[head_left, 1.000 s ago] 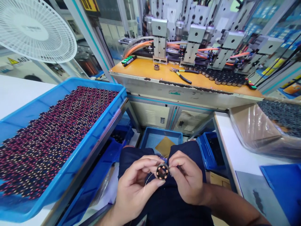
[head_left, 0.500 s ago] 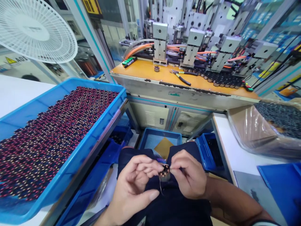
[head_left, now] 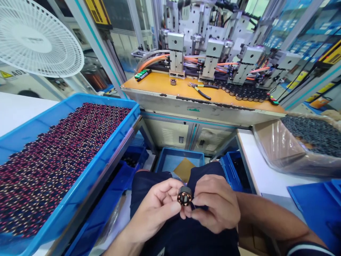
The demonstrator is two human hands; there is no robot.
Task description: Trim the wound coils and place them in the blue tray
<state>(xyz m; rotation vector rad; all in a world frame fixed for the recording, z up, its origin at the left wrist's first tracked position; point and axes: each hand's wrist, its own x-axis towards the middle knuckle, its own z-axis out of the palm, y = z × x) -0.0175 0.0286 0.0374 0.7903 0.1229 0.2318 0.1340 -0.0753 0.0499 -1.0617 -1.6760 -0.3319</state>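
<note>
Over my lap, my left hand (head_left: 160, 204) holds a small round metal part with copper windings (head_left: 184, 196) between thumb and fingers. The part's open wound face is turned toward me. Right beside it, my right hand (head_left: 215, 202) has its fingers closed together at the part's right edge, where a thin wire seems to run to the fingertips. What exactly the right fingertips pinch is too small to make out.
A blue tray (head_left: 106, 153) packed with wound parts stands at left, below a white fan (head_left: 37, 39). Ahead, an orange bench (head_left: 160, 83) carries pliers (head_left: 202, 91), black parts and machine fixtures. A plastic-lined box (head_left: 279, 142) sits at right.
The round part has turned so its wound face points toward me. My left thumb has closed onto it. The right hand has rotated beside it, and the view has shifted slightly.
</note>
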